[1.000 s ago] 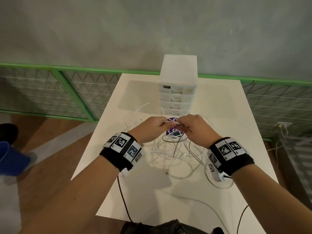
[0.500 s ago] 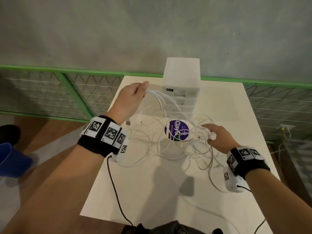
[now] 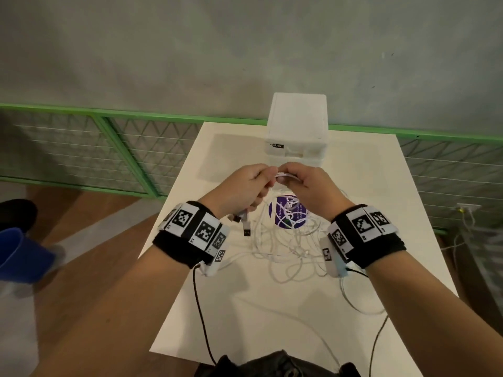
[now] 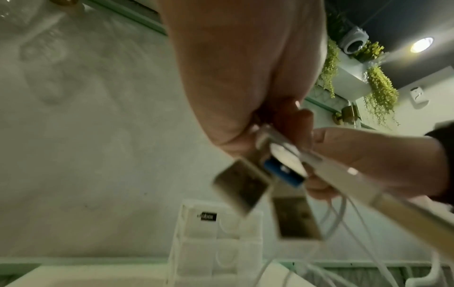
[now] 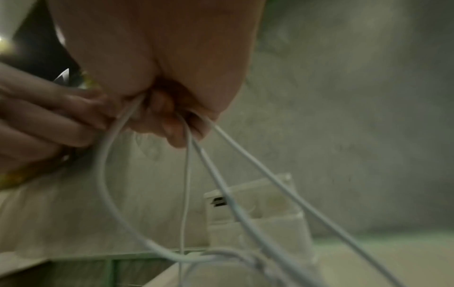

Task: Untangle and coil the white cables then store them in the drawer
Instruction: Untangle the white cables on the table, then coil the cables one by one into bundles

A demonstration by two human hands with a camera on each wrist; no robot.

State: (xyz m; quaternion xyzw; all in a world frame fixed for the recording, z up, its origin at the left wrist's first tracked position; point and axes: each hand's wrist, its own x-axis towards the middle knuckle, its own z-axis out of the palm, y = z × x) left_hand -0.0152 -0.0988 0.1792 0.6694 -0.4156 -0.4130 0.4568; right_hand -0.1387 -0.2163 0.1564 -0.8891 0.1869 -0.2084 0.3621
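Both grips hold: left hand (image 3: 242,186) and right hand (image 3: 307,183) pinch several white cables (image 3: 285,240) bunched; pulling risks tightening knots, swinging USB plugs (image 4: 245,186) snagging

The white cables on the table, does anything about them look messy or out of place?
Yes. The white cables lie in a tangled heap on the table before the closed drawer box. One strand trails over the table's right edge. Both the left hand and right hand hold strands.

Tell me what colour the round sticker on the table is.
Purple with white lettering; the round sticker shows best in the head view.
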